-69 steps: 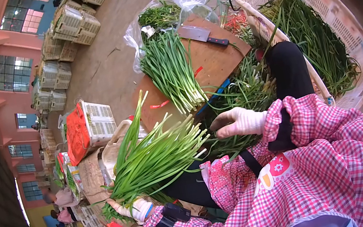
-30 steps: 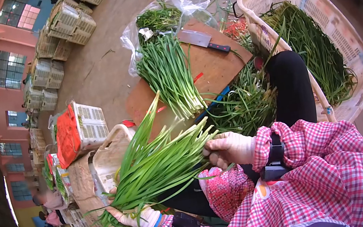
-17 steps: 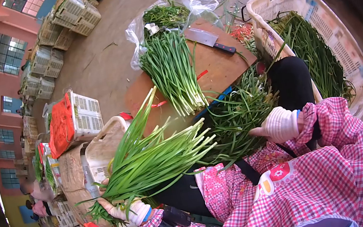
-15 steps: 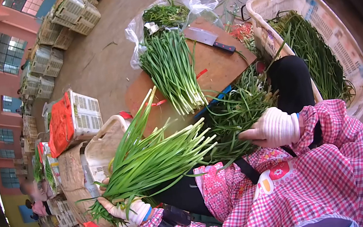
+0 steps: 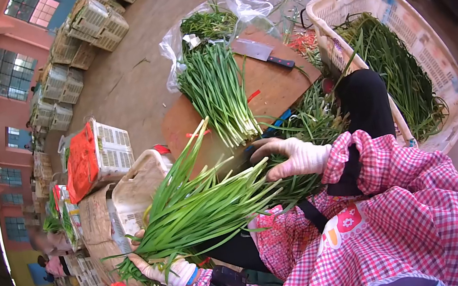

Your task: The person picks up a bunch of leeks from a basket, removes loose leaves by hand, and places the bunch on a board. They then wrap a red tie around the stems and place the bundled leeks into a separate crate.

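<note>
A loose bunch of long green stalks (image 5: 203,205) rests in my left hand (image 5: 156,266), whose wrapped fingers curl round its leafy end. Beside the pale cut ends is my right hand (image 5: 292,156), also wrapped, with fingers spread and nothing held. A second bunch (image 5: 217,93) lies on the brown board (image 5: 274,89), next to a cleaver (image 5: 262,51) with a dark handle. Under my right hand, loose greens (image 5: 319,115) are heaped over my lap.
On the right stands a large white basket (image 5: 457,84) of greens. A clear plastic bag (image 5: 169,46) lies beyond the board. At the left are a crate with a red cover (image 5: 82,162), an open white basket (image 5: 127,191) and stacked crates (image 5: 97,19). A co-worker (image 5: 54,265) is far left.
My right hand has moved left and forward from over the loose greens to the stalk ends, and its fingers have spread. My left hand still holds the bunch.
</note>
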### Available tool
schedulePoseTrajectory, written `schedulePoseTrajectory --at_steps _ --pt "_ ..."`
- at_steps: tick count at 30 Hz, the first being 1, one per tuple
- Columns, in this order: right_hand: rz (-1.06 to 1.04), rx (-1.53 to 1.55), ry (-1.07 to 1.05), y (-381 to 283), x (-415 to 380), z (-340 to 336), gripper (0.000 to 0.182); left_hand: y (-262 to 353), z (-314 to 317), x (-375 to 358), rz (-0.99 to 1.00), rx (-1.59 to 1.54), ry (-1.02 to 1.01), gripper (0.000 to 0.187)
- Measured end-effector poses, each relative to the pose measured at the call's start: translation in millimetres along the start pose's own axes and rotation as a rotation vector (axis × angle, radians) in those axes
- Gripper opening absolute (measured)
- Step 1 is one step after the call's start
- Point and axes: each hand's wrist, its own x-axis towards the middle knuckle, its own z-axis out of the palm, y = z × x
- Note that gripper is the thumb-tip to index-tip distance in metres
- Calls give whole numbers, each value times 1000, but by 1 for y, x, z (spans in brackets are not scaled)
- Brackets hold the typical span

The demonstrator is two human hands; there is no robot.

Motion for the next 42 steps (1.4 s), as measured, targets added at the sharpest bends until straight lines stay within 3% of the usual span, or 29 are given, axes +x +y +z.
schedulePoseTrajectory --at_steps 4,6,8,12,14,18,20,22,25,30,34,35,36,38,39,40,42 --pt "297 594 -10 5 9 25 31 -3 7 -1 -11 -57 79 28" --pt "375 685 13 8 9 29 29 1 4 0 -47 -38 33 27" --pt "368 686 5 5 8 31 30 5 -4 3 -53 -52 -1 34" --pt "362 590 19 14 4 38 34 1 9 0 -70 -84 25 31" --pt "417 632 27 18 3 40 38 -4 12 0 -90 -87 -68 27" --pt "514 557 62 22 0 41 28 -14 20 0 -112 21 -171 25" --pt "582 578 104 20 -3 38 30 -24 37 -11 -161 -30 -186 25" --pt "603 595 153 34 -5 44 32 -36 47 -20 -62 100 -287 27" --pt "703 701 391 42 -9 48 32 -44 50 -24 -122 142 -355 31" --pt "498 718 545 51 -16 44 29 -57 63 -27 -32 217 -345 31" --pt "396 448 539 71 -27 9 20 -55 78 -30 -7 280 -465 30" --pt "367 162 507 75 -38 -5 20 -52 81 -32 -279 -51 -460 28" --pt "333 -122 468 60 -46 -24 20 -44 75 -26 -280 -50 -457 28" --pt "179 -927 195 42 -60 -56 22 -26 56 -13 -225 -61 -375 28" --pt "231 -1190 27 31 -63 -64 21 -27 69 -20 -345 -21 -458 27" --pt "175 -1405 16 29 -68 -68 26 -22 64 -18 -345 -17 -455 27" --pt "98 -1402 49 16 -69 -70 32 -10 45 -5 -236 39 -295 30"
